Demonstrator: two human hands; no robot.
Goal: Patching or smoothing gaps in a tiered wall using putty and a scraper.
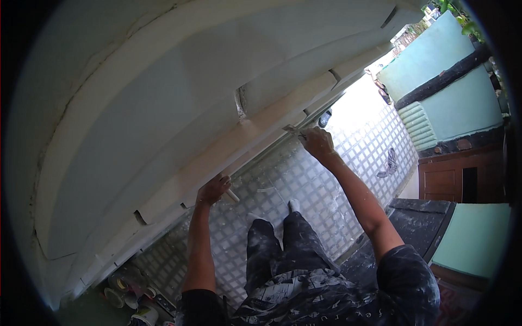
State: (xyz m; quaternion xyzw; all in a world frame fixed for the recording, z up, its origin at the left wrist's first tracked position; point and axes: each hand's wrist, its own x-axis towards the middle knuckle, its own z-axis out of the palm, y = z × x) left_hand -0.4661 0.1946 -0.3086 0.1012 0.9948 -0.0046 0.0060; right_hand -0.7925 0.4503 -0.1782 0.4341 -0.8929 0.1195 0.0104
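My right hand (319, 144) is closed around a small putty knife (290, 129), its blade pointing at the lower edge of the pale, stepped wall (179, 98). Further left and nearer to me, my left hand (213, 190) grips a tool with a pale, stick-like handle (232, 196). That tool's other end is hidden by the hand and the wall edge. White dust or filler marks my right hand and forearm. A rough, unevenly filled notch (241, 103) shows in the wall face, above and between both hands.
Tiled floor (261, 187) with white smears lies under my feet. Several containers (144, 315) crowd the lower left. A dark shoe (325, 118) and a crumpled cloth (388, 163) lie on the floor. At right stand a dark low ledge (416, 223) and a brown wooden door (440, 182).
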